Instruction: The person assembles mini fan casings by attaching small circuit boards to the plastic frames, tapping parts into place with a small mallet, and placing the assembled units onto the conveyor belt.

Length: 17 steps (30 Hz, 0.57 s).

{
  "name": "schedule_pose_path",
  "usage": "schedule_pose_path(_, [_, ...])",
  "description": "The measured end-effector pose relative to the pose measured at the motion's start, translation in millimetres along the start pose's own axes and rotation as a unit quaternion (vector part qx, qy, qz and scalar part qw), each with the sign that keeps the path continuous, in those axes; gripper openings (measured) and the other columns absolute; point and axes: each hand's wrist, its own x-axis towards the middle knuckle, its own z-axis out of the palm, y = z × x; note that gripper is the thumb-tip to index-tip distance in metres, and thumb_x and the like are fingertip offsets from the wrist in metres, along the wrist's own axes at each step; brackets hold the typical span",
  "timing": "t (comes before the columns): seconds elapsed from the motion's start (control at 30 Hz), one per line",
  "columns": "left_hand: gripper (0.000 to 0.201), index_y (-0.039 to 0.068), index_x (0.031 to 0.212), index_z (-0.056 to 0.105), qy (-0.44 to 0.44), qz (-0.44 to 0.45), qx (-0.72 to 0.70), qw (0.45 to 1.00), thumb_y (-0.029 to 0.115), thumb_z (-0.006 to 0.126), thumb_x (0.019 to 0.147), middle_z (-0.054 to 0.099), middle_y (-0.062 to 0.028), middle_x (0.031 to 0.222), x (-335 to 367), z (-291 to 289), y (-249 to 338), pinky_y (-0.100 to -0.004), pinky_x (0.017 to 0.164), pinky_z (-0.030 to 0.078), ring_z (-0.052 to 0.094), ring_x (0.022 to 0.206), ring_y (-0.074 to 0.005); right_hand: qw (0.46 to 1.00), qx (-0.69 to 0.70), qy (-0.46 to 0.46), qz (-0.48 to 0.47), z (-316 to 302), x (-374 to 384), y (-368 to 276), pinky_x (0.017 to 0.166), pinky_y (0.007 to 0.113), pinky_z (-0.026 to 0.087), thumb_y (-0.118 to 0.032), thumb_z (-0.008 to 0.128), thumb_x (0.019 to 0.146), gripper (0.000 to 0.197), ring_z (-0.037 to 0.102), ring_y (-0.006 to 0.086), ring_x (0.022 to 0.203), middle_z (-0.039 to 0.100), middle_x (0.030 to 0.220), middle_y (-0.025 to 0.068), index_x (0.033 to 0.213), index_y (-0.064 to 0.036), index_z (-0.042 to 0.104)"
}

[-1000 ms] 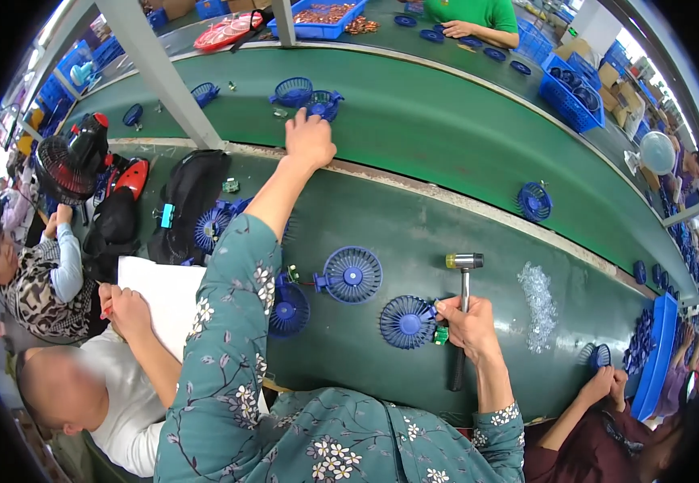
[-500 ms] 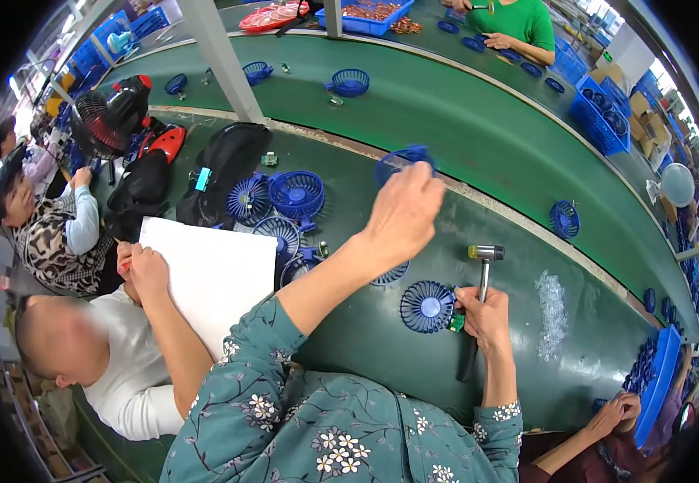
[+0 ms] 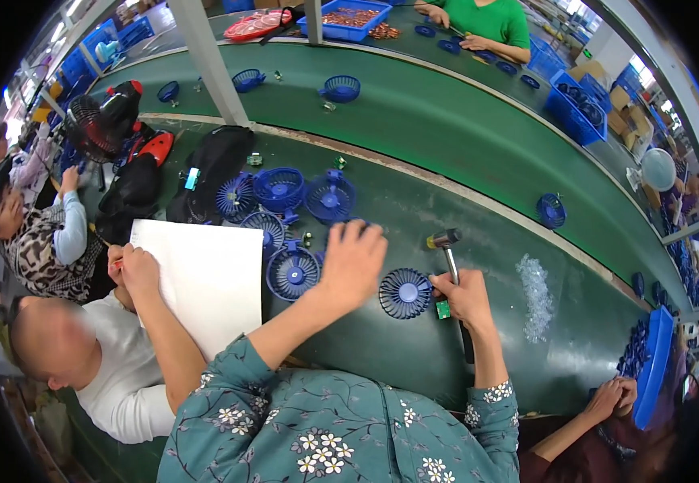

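My right hand (image 3: 463, 298) is closed around the shaft of a small hammer (image 3: 444, 237), its head pointing away and its black grip below the hand. The thumb of that hand touches the edge of a blue round fan housing (image 3: 405, 293) with radial ribs; a small green circuit board (image 3: 443, 310) hangs beside it. My left hand (image 3: 353, 266) has its fingers apart, low over the bench; what lies under it is partly hidden. To its left sit several blue fan housings, among them one (image 3: 293, 274) nearest the paper and one (image 3: 330, 198) farther back.
A white sheet (image 3: 200, 282) lies at left beside a person in white. Loose clear small parts (image 3: 535, 298) are piled at right. Beyond the bench, a green conveyor (image 3: 446, 145) carries fan housings. A blue tray (image 3: 653, 366) stands at far right, near another person's hands.
My left hand has let go of the blue fan housing it held up, which now rests with the others, and has come down nearer me. The hammer head has swung to the left.
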Motion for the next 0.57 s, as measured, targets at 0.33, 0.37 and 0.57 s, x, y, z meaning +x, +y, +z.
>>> schedule_pose_path(0.33, [0.029, 0.001, 0.103, 0.063, 0.000, 0.163, -0.123, 0.979, 0.009, 0.063, 0.076, 0.057, -0.0136, 0.113, -33.3, -5.9, 50.9, -0.0486, 0.093, 0.042, 0.055, 0.112, -0.0311, 0.981, -0.147, 0.076, -0.103, -3.3, -17.9, -5.9, 0.064, 0.042, 0.048, -0.019, 0.072, 0.085, 0.029, 0.065, 0.0326, 0.067, 0.066, 0.076, 0.0201, 0.097, 0.0066, 0.066])
schedule_pose_path(0.37, [0.032, 0.001, 0.106, 0.064, 0.003, 0.161, -0.129, 0.979, 0.008, 0.061, 0.075, 0.058, -0.0132, 0.114, -33.8, -2.8, 49.7, -0.0484, 0.094, 0.042, 0.055, 0.112, -0.0296, 0.983, -0.077, 0.106, -0.132, -3.9, -21.4, 2.3, 0.063, 0.039, 0.048, -0.018, 0.072, 0.086, 0.033, 0.065, 0.0299, 0.066, 0.067, 0.080, 0.0185, 0.107, 0.0062, 0.065])
schedule_pose_path(0.57, [0.035, 0.001, 0.106, 0.065, 0.020, 0.147, -0.133, 0.980, 0.008, 0.063, 0.072, 0.058, -0.0135, 0.117, -37.1, 2.6, 55.9, -0.0499, 0.097, 0.041, 0.054, 0.114, -0.0294, 0.914, -0.093, 0.225, -0.325, -10.0, -79.7, 7.0, 0.044, 0.021, 0.037, -0.009, 0.054, 0.099, 0.032, 0.046, 0.0056, 0.051, 0.060, 0.073, 0.0035, 0.129, -0.0017, 0.060])
